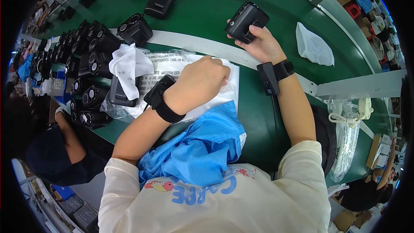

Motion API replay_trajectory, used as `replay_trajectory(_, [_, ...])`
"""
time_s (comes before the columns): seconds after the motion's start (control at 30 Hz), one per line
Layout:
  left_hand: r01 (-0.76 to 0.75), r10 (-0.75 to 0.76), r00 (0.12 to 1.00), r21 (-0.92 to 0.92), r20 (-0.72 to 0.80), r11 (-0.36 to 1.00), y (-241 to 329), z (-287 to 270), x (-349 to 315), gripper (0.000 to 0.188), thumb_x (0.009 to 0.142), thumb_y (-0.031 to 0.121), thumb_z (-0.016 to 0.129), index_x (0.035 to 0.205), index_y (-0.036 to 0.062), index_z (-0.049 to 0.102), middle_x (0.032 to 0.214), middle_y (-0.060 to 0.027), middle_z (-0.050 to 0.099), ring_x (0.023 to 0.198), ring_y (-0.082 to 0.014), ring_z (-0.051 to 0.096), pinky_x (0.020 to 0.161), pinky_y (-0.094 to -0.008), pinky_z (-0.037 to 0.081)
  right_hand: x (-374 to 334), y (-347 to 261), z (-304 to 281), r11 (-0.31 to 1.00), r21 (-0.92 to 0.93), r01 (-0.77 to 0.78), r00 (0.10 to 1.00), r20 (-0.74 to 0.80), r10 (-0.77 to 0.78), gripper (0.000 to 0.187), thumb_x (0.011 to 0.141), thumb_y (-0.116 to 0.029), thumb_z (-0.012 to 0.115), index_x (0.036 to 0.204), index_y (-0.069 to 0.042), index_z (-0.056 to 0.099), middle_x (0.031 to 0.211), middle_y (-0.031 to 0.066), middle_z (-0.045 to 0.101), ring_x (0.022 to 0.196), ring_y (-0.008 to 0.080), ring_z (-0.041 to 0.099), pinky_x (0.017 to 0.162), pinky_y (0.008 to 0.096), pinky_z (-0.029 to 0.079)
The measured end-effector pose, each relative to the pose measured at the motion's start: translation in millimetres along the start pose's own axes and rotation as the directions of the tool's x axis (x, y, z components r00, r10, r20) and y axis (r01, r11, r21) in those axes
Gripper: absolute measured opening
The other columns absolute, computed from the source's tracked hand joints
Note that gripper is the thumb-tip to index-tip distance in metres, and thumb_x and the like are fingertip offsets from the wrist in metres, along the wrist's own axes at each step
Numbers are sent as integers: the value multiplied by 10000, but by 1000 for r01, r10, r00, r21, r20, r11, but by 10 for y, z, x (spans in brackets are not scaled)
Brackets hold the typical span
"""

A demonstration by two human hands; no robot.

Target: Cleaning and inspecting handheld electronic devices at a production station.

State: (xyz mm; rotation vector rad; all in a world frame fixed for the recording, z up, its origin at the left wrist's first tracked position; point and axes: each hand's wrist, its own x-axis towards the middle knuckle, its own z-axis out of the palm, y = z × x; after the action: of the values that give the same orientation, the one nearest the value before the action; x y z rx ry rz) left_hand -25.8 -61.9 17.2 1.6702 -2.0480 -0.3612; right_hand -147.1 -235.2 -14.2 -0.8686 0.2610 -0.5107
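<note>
My right hand (266, 46) is raised over the far side of the bench, its thumb and fingers wrapped round a black boxy device (246, 15) with rounded edges. My left hand (202, 81) is curled closed above a stack of white printed plastic bags (168, 65). Whatever its fingers may hold is hidden. Left of that wrist, a white cloth with grey smudges (126, 67) lies partly over another black device (118, 92). A blue striped cloth (196, 142) is bunched on my lap, against the bench edge.
Rows of black devices (98, 60) with round openings crowd the left of the green bench (196, 8). A white translucent bag (314, 45) lies at right, near a metal post (362, 84). Clear plastic wrapping and a white cord (345, 121) are at far right. A person (64, 151) sits left.
</note>
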Motion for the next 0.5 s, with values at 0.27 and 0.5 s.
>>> replay_trajectory(0.27, [234, -279, 928, -194, -248, 953, 55, -248, 84, 122, 770, 122, 592, 771, 29, 513, 593, -155, 537, 554, -307, 549, 482, -366, 409, -45, -22, 39, 983, 158, -97, 976, 206, 63, 712, 685, -528, 615, 1162, -27, 446, 1196, 193, 475, 1090, 326, 465, 849, 379, 415])
replay_trajectory(0.5, [234, -342, 856, -301, -387, 925, 2, -306, 170, 136, 778, 123, 601, 768, 25, 507, 568, -147, 529, 483, -263, 513, 451, -318, 369, -378, 85, 257, 981, -192, -34, 975, 210, 75, 815, 606, -584, 650, 1170, -28, 457, 1152, 156, 497, 1068, 241, 478, 890, 313, 403])
